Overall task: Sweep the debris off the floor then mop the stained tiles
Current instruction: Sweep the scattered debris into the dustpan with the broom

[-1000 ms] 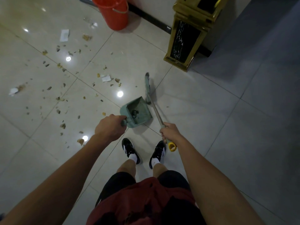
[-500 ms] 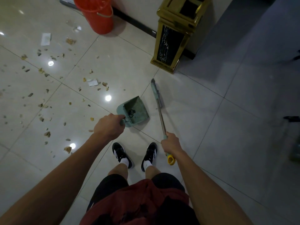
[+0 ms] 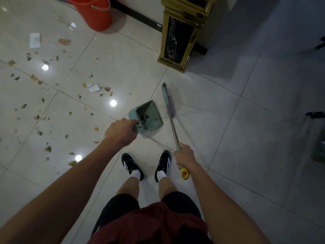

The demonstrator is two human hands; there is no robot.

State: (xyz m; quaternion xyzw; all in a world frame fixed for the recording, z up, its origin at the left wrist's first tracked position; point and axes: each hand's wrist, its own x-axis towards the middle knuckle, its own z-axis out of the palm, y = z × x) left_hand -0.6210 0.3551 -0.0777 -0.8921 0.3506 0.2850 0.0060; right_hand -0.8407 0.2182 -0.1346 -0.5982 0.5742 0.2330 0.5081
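Left hand (image 3: 121, 132) wrapped around handle of green dustpan (image 3: 149, 117), fingers curled tight on it; pan low over the tiled floor (image 3: 211, 131), just ahead of the feet, small dark clump inside near the comb teeth. Right hand (image 3: 184, 154) gripping broom (image 3: 171, 124) near the top of its metal pole, fingers closed round the green grip, yellow end cap poking out below the hand. Broom head angled down to the floor just right of the dustpan, not touching it. Debris (image 3: 52, 103) scattered across the pale tiles to the left: brown leaf-like bits, plus paper scraps (image 3: 94, 88). Orange bucket (image 3: 95, 13) at top, near the wall. Gold-and-black bin (image 3: 179, 34) standing upright beyond the broom head, against the wall. Black sneakers (image 3: 131, 163) with white socks, dark shorts, red shirt at bottom. Right part of floor darker, in shadow.
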